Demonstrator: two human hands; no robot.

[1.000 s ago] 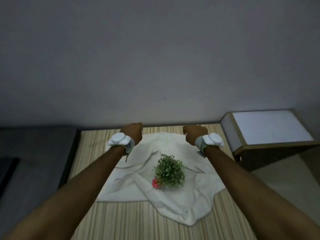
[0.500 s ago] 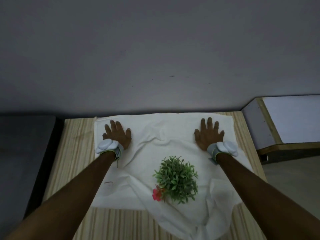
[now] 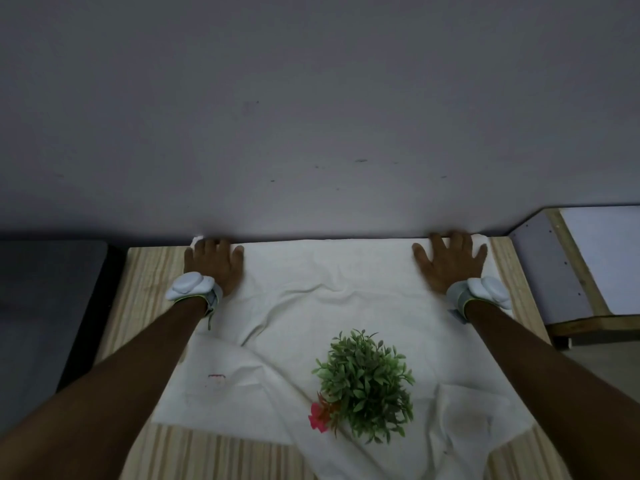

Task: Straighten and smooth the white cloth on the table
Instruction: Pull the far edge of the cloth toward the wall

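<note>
White cloth (image 3: 332,296): soft, thin fabric, lying on pale striped wood bench (image 3: 145,289), long axis left–right along the wall. Near edge rumpled, one fold overlapping toward the near right. Small leafy green plant (image 3: 365,384) with a pink flower (image 3: 317,419) stands on the cloth's near-centre, pinning it. Creases run behind the plant. At the cloth's far corners, left hand (image 3: 214,265) and right hand (image 3: 450,265) lie flat, fingers spread, gripping nothing; fingertips possibly at the wall.
</note>
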